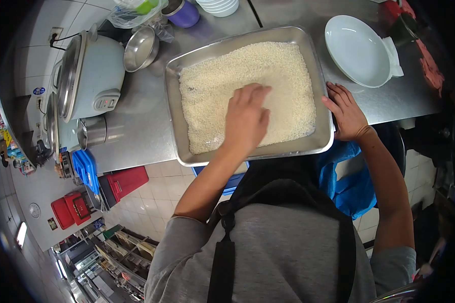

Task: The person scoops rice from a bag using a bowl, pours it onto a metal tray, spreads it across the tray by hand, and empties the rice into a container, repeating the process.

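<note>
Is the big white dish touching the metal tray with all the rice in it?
Apart. The head view shows a strip of counter between the white dish and the metal tray.

Both arms are extended forward from the torso, the forearms bared. The left forearm [207, 179] is angled inward and forward, and the left hand [246, 121] is turned back upward, its fingers bent and bunched together, the thumb set apart from them; its palm is hidden from view. The right forearm [387, 174] is slanted inward from a more widely placed elbow, the right wrist [364, 132] is slightly bent, and the right hand [348, 115] is laid palm down, its fingers loosely extended.
</note>
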{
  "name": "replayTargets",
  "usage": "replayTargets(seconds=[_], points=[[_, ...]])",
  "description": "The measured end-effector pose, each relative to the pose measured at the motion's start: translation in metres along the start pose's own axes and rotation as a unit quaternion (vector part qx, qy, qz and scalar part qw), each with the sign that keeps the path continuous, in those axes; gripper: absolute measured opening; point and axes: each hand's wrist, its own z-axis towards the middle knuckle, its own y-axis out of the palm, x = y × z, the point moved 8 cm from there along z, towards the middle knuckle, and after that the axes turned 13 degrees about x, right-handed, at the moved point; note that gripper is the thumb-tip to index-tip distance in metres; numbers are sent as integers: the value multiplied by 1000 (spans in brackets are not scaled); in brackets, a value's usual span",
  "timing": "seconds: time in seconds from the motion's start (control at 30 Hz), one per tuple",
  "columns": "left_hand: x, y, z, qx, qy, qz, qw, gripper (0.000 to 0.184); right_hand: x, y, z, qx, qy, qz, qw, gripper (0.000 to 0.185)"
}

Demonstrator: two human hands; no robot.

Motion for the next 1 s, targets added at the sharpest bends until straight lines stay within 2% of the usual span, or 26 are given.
replayTargets(seconds=[0.03,0.13,0.17,0.27,0.37,0.5,0.7,0.93,1.0], points=[[4,14,-6,-53,9,18,998,57,-1,-1,1,1,0,0,1000,112],[33,38,-18,-75,172,35,982,60,0,0,1,-4,4,-5,1000,112],[29,49,-22,-100,195,58,974,62,1,0,0,-7,5,-7,1000,113],[13,55,-10,-102,240,88,961,56,1,1,-1,-5,1,-11,1000,112],[-13,56,7,-83,241,138,957,49,1,1,-1,-12,8,-6,1000,112],[-59,48,24,-63,194,205,957,45,0,0,0,-12,11,7,1000,113],[-110,7,14,-72,37,191,978,53,1,-1,0,-12,18,17,1000,113],[-109,-1,-37,-48,-136,153,978,53,1,-1,0,-12,15,19,1000,115],[-79,9,-35,-65,-140,131,979,51,1,0,0,-12,15,15,1000,114]])
